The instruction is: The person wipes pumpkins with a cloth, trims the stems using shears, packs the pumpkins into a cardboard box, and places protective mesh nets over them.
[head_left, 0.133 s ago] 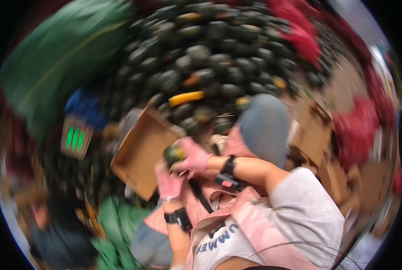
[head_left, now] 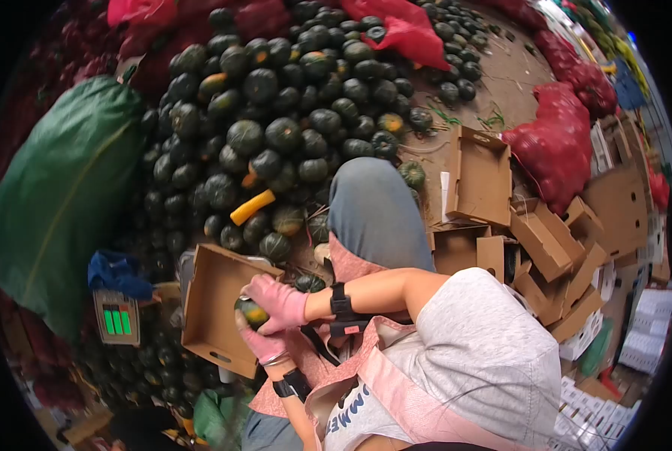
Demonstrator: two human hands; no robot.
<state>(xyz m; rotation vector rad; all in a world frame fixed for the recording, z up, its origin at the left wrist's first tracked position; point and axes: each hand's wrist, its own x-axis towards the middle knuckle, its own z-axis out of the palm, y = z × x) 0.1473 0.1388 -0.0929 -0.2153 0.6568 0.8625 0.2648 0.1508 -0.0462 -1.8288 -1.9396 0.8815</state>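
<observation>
The view has steadied from a blur and swung round, so the small pumpkin (head_left: 253,313) and the cardboard box (head_left: 214,304) now sit lower and further left in the picture. The pumpkin is more covered by the right hand (head_left: 277,302) than a moment ago, and it remains in both hands, which suggests it is being turned or steadied, not put down. The gloved right fingers curl over its top, with the thumb along its near side; the left hand (head_left: 264,344) grips it from below, fingertips at its lower left edge. Between them its dark green side and orange patch show, in front of the box's near edge; whether it touches the cardboard is unclear.
</observation>
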